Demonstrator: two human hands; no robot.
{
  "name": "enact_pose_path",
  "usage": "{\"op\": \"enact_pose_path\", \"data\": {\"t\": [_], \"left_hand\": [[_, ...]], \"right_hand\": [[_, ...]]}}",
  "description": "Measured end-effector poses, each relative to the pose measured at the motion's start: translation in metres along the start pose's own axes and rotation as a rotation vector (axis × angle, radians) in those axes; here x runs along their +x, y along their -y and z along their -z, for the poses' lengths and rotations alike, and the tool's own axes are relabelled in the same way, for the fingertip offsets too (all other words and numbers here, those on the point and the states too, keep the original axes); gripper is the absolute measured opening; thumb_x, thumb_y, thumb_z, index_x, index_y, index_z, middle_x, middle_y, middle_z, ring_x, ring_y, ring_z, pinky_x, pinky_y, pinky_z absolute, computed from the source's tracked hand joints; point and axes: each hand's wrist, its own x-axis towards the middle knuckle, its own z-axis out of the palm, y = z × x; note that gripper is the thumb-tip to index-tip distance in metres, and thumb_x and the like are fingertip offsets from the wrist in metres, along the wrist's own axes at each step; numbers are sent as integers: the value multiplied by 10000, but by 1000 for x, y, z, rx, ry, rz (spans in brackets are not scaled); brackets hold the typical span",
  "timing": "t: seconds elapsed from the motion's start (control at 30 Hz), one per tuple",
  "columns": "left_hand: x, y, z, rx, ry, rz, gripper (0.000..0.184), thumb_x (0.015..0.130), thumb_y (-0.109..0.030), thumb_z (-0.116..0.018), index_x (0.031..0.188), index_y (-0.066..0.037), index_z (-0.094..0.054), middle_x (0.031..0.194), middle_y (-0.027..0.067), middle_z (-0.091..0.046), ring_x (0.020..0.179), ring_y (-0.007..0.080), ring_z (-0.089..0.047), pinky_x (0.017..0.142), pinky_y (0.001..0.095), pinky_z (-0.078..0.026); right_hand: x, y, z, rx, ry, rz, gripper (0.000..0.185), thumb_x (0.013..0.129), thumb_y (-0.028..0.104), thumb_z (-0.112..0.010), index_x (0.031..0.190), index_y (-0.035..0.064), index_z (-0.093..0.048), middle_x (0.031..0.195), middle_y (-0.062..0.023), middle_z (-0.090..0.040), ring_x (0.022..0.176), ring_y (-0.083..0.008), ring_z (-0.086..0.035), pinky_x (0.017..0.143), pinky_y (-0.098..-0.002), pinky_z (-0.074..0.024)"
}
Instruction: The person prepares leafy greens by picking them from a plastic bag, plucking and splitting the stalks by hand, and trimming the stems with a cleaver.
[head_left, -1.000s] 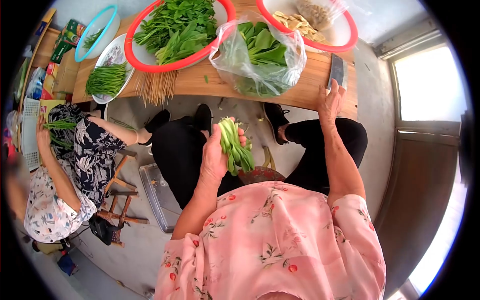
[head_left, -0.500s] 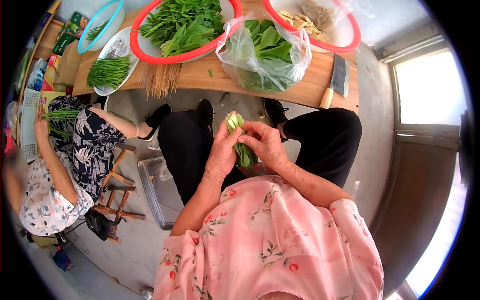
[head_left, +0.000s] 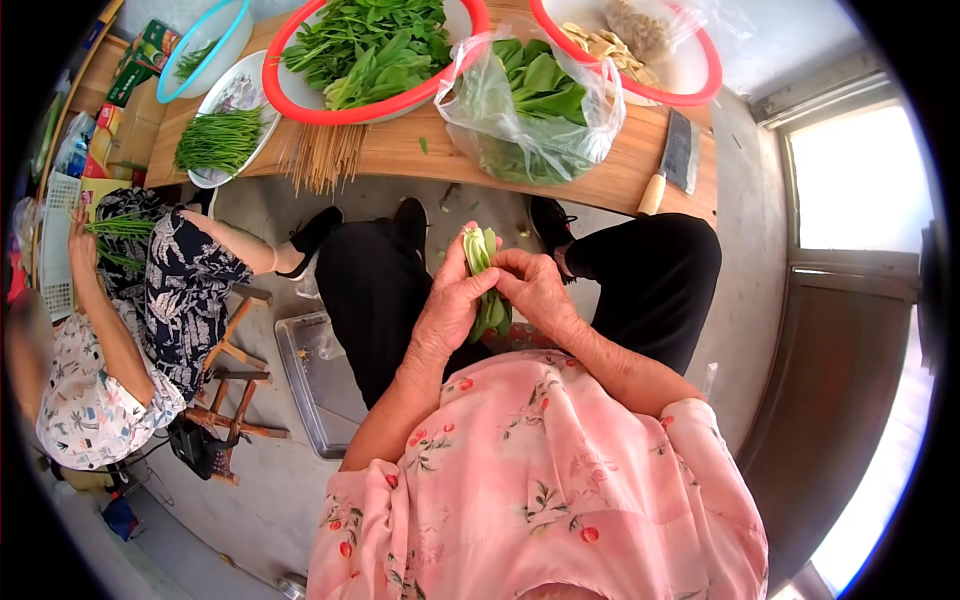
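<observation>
A green leafy vegetable that looks like bok choy (head_left: 489,318) is held between my hands above my lap. Its pale stalk end points up and its leaves hang down toward my shirt. My left hand (head_left: 450,305) wraps round it from the left, with the thumb across the stalks. From the right, my right hand (head_left: 540,290) has its fingers closed in a pinch at the stalks. More of the same greens lie in a clear plastic bag (head_left: 477,135) at the table's front edge, beyond my hands.
On the wooden table (head_left: 630,170) are a red-rimmed basin of greens (head_left: 375,112), skewers (head_left: 325,155), a dish of thin green stems (head_left: 218,140), and a cleaver (head_left: 680,150) at the right. A clear bin (head_left: 300,385) lies on the floor. Another person (head_left: 110,380) sits at left, holding green stems.
The bok choy has turned more upright, and more of its pale stalks show above my fingers. My right fingers have shifted slightly right along with it. Both hands keep their hold.
</observation>
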Motion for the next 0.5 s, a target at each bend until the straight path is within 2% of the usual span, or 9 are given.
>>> {"op": "enact_pose_path", "data": {"t": [0.07,0.17,0.4,0.5], "left_hand": [[1,-1,-1,-32,-44,8,698,809,-4,-572,1408,3,-213,1256,150,-486,1175,233,-456,1047,334,-297],[-1,-5,-2,-67,-99,18,682,764,60,-527,1388,11,-256,1229,147,-508,1170,232,-464,1043,334,-300],[-1,-2,5,-24,-147,7,640,741,84,-538,1345,9,-343,1159,119,-538,1093,210,-507,986,315,-357],[-2,-4,3,-39,-212,14,600,745,76,-568,1314,3,-390,1095,99,-558,1014,194,-538,920,303,-405]], "right_hand": [[1,-4,0,50,-11,-28,175,842,93,-605,968,-27,-623,759,-28,-629,641,-67,-532,585,-231,-456],[2,-10,-2,124,-32,-65,146,846,94,-579,932,-17,-621,719,-20,-604,605,-63,-512,552,-223,-434],[1,-5,2,286,31,-194,176,864,139,-515,859,-13,-604,694,-15,-586,591,-82,-532,542,-229,-429],[4,-11,2,204,9,-154,187,871,149,-500,846,-10,-596,697,-17,-589,590,-88,-536,541,-236,-430]]}}
